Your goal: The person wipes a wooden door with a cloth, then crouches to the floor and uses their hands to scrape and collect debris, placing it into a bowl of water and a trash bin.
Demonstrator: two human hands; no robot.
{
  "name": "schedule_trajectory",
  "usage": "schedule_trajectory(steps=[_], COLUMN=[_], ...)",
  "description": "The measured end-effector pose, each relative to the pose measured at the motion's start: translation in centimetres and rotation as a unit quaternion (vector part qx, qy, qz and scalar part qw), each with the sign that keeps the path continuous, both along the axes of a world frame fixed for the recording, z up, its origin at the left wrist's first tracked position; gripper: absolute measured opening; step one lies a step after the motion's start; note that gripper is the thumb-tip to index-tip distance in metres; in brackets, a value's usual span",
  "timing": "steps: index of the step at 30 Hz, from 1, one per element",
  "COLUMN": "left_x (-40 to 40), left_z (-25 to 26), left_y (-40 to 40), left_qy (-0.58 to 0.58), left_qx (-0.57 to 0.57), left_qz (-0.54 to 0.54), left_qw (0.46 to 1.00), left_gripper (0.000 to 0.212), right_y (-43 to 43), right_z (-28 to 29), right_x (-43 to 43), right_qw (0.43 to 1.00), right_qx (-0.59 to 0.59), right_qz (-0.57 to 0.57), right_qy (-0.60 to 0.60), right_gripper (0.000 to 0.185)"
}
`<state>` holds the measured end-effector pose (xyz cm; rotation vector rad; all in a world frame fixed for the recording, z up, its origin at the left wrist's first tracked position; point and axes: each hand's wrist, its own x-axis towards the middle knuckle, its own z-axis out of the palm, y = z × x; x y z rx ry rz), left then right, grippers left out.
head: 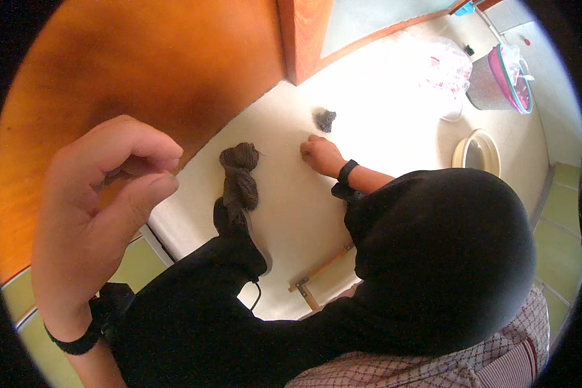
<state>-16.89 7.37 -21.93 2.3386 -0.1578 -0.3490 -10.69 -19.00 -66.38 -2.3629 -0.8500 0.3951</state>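
My left hand (106, 208) is raised close to the camera at the left. Its fingers curl loosely toward the thumb, with no object visible between them. A black band circles the wrist. Farther off, my right hand (322, 156) is low over the pale floor (291, 203), fingers curled in; whatever is inside them is hidden. Just beyond it lies a small dark fuzzy clump (326, 121). A twisted bundle of brown yarn-like strands (240, 177) lies left of my right hand. Black clothing (436, 262) over my body and legs hides much of the foreground.
An orange-brown wooden panel (174, 63) and a wooden post (300, 39) border the floor. At right are a clear plastic bag (448, 68) with red print, a grey bin (490, 85) with a pink liner, and a cream basin (490, 150). A wooden frame (322, 271) is partly covered.
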Motion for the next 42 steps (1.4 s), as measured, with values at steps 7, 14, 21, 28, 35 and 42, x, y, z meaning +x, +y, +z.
schedule_trajectory(steps=[7, 14, 21, 28, 35, 42], left_x=[-0.3, -0.1, -0.1, 0.2, 0.4, 0.9], left_z=[-0.1, 0.1, 0.1, 0.4, 0.2, 0.6], left_y=[0.3, 0.1, -0.1, -0.4, -0.7, 0.0], left_qy=[-0.004, 0.009, 0.018, 0.034, 0.014, 0.034], left_qx=[-0.024, -0.022, -0.021, -0.013, -0.003, 0.024], left_qz=[-0.008, 0.003, 0.011, 0.0, -0.012, -0.006], left_qw=[1.0, 1.0, 1.0, 0.999, 1.0, 0.999], left_gripper=[0.011, 0.011, 0.012, 0.012, 0.012, 0.009], right_y=[1.3, 1.6, 1.3, 1.6, 1.7, -1.0], right_z=[0.5, 0.7, 0.3, 0.9, 1.2, 1.7], right_x=[-0.3, -0.4, -0.5, -1.0, -1.2, 1.7], right_qw=[0.998, 0.997, 1.0, 0.999, 0.994, 0.976], right_qx=[-0.041, -0.066, -0.005, -0.004, -0.062, 0.085], right_qz=[-0.043, -0.045, 0.004, 0.027, 0.045, -0.078], right_qy=[0.005, 0.02, -0.006, -0.043, -0.078, 0.184], right_gripper=[0.011, 0.01, 0.008, 0.006, 0.008, 0.014])
